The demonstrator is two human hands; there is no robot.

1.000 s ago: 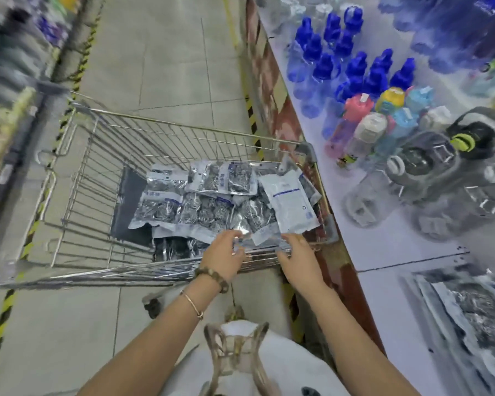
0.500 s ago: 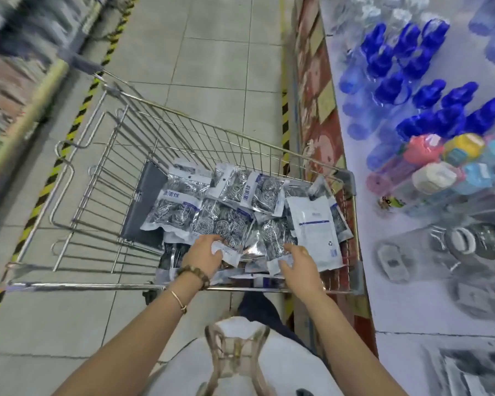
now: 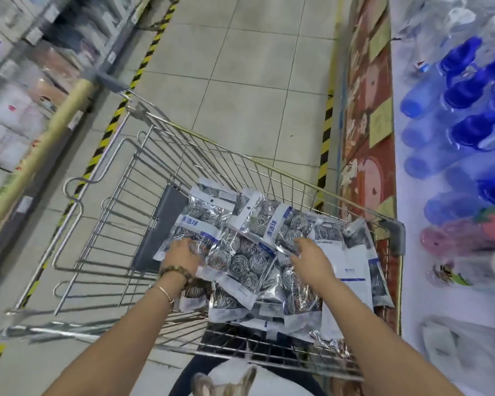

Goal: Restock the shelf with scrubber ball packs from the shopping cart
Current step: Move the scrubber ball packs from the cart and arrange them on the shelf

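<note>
Two hands down in the shopping cart (image 3: 397,234), palms down on the heap of scrubber ball packs (image 3: 237,261). Left hand (image 3: 183,254) sits at the heap's left edge, right hand (image 3: 310,260) mid-heap, with one pack lying between them. Fingers are bent and blurred, so I can't tell if either grips. Shelf (image 3: 412,290) is right of the right hand, with blue bottles (image 3: 469,130) farther out.

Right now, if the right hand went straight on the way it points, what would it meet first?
The right hand would meet the topmost scrubber ball pack just ahead of its fingertips; it may be touching it, depth is unclear.
</note>
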